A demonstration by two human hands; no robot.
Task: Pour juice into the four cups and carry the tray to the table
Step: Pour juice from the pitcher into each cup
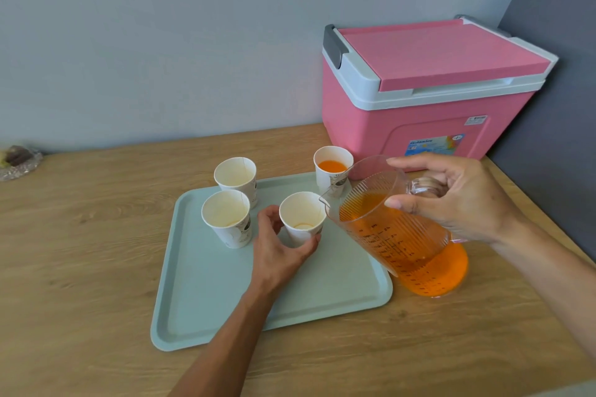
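A clear measuring jug [400,235] of orange juice was held tilted by the right hand [458,196], whose fingers were curled shut around the handle, thumb along the ribbed wall. The spout was aimed toward nine o'clock, at the rim of the near right cup [301,219], and no stream of juice could be made out. That paper cup was steadied by the left hand [280,250], thumb and fingers pinched around its lower wall; only a faint orange trace appeared to lie at its bottom, though the shadow inside made that hard to judge. Four cups were stood upright on a pale green tray [225,306], which was laid on a wooden counter [80,251]. The far right cup [332,169], at twelve o'clock from the held one, was seen partly filled with juice. The far left cup [237,177] and the near left cup [227,217], toward nine o'clock, were seen unfilled and just beside each other. A pink cooler box [419,100] with its lid closed was set against the wall at one o'clock from the tray.
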